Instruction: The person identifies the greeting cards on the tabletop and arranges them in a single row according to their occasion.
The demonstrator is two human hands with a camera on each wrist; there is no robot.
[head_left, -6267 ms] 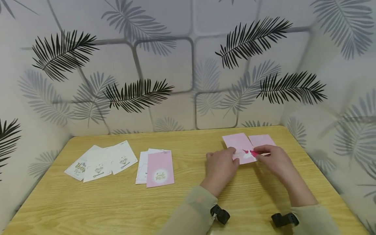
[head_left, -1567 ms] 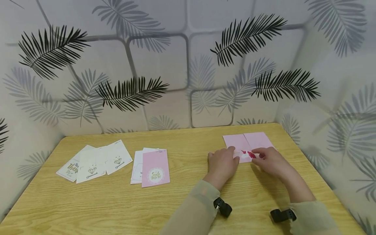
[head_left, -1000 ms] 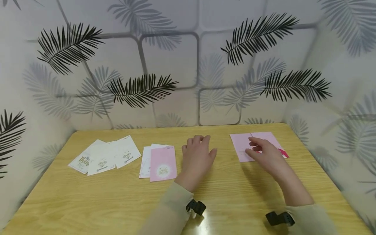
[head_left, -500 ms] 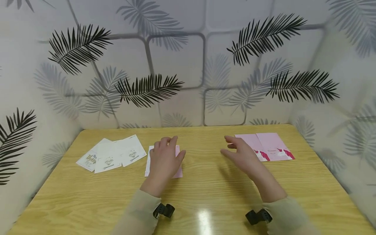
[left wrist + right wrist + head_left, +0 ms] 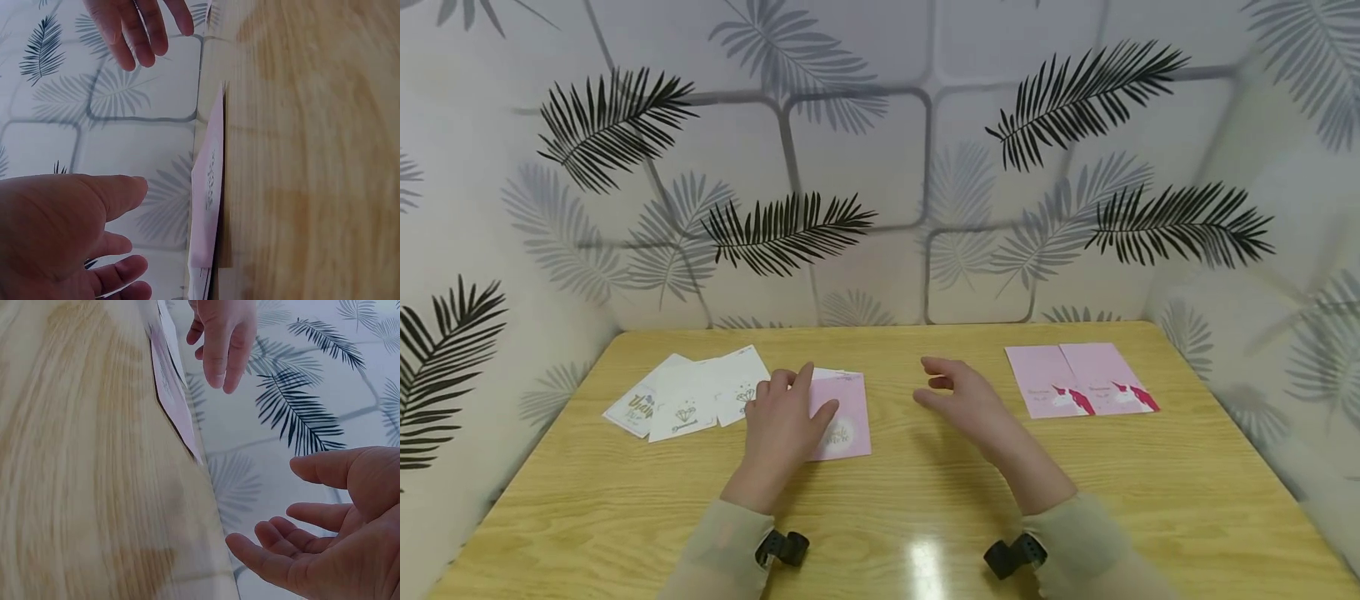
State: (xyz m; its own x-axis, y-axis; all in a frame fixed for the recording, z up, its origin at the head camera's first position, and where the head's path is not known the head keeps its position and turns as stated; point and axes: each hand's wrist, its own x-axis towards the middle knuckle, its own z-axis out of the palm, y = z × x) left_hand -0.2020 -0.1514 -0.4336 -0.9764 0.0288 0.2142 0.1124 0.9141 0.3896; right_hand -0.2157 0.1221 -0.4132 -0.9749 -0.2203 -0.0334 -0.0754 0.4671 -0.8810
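My left hand [image 5: 785, 429] hovers over the left edge of the middle stack of cards, fingers loosely bent and holding nothing. On top of that stack lies a pink card [image 5: 844, 408] with gold lettering in a pale circle; white cards [image 5: 827, 372] peek out behind it. In the left wrist view the pink card [image 5: 209, 181] lies on the table, apart from the left hand [image 5: 69, 231]. My right hand [image 5: 966, 404] is in the air right of the stack, thumb and fingers spread, with nothing between them; the right wrist view shows this hand [image 5: 337, 531] too.
Two pink unicorn cards, a left one [image 5: 1045, 375] and a right one [image 5: 1101, 371], lie side by side at the right of the wooden table [image 5: 880, 508]. Several white cards [image 5: 681, 404] fan out at the left. A leaf-patterned wall covering [image 5: 865, 167] stands behind.
The right-hand pile's unicorn cards were aligned side by side and released. Both hands then moved left, the left one to the middle stack, the right one away from the unicorn cards.
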